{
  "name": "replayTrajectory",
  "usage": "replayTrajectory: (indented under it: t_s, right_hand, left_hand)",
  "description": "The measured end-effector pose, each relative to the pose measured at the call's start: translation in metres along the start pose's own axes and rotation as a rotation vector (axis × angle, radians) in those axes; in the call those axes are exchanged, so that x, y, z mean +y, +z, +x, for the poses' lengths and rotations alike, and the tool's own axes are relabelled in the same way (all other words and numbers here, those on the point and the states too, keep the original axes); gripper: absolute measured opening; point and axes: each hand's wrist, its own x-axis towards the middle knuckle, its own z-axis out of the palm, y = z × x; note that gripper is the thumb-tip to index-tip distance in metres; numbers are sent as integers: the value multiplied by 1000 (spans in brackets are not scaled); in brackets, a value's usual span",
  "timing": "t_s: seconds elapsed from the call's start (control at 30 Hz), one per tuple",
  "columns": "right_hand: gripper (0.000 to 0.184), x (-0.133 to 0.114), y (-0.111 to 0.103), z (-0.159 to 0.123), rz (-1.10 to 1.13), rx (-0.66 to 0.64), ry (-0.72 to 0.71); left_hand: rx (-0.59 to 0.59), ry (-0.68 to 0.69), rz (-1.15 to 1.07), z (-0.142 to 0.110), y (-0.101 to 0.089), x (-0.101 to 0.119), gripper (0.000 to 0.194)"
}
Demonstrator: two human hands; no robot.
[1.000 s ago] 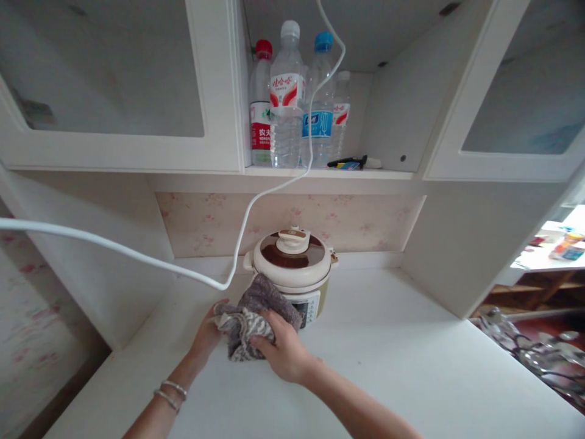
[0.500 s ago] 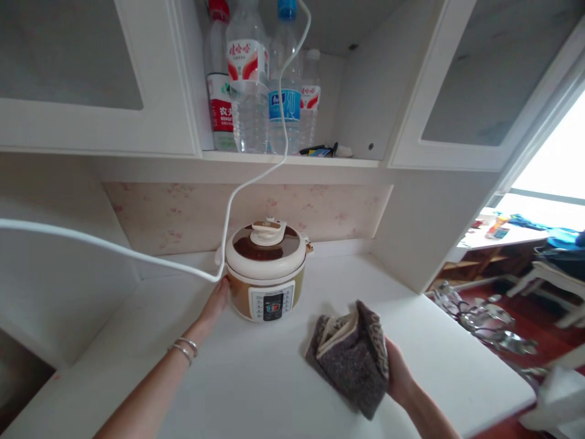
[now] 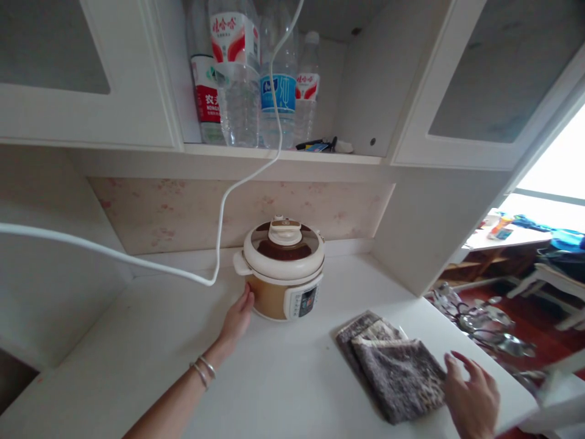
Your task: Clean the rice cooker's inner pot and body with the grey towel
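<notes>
A cream and gold electric pressure cooker [image 3: 269, 297] with a brown-topped lid stands on the white counter near the back wall. Its control panel is turned toward the right. The fingers of my left hand [image 3: 238, 314] lie against its lower left side, below the side handle, and are not wrapped round it; some fingertips are partly hidden. A folded grey-brown patterned cloth [image 3: 397, 372] lies on the counter at front right. Just to the right of that cloth is my right hand [image 3: 473, 390], its fingers apart and curved, holding nothing.
A white cable [image 3: 220, 219] hangs across the view in front of the cooker. Overhead, an open cabinet shelf [image 3: 356, 157] holds several plastic bottles [image 3: 240, 103] and small items. A side panel [image 3: 429, 225] bounds the counter at right, with shiny metal things [image 3: 493, 329] beyond the edge.
The cooker has shifted right and turned, its panel now facing more to the right, with my left hand still against it. My right hand has let go of the cloth, now lying flatter.
</notes>
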Motion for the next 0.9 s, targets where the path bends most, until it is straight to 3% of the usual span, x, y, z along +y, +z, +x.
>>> replayTrajectory:
  t_s: [0.13,0.27,0.37,0.53,0.63,0.73,0.9]
  right_hand:
    - [54,-32,20,-35,124,-89,-196]
    - [50,-61,41,-67,202,-286,-157]
    - [45,-68,45,-75,131,-379,-233]
    - [43,-55,40,-72,123,-403,-360]
    - [42,-45,35,-73,133,-460,-432]
    - [41,-42,29,-76,127,-489,-445]
    - [42,-40,30,-76,92,-445,-461]
  left_hand:
    - [-69,33,5,3,38,11,62]
    - [-114,53,-101,2,66,21,57]
    - [-134,56,-215,-4,76,26,52]
    - [-102,53,-295,1,67,27,46]
    - [-4,18,-328,20,51,31,48]
    - [-18,-25,-386,44,38,45,49]
    - [-59,-54,-524,80,47,77,47]
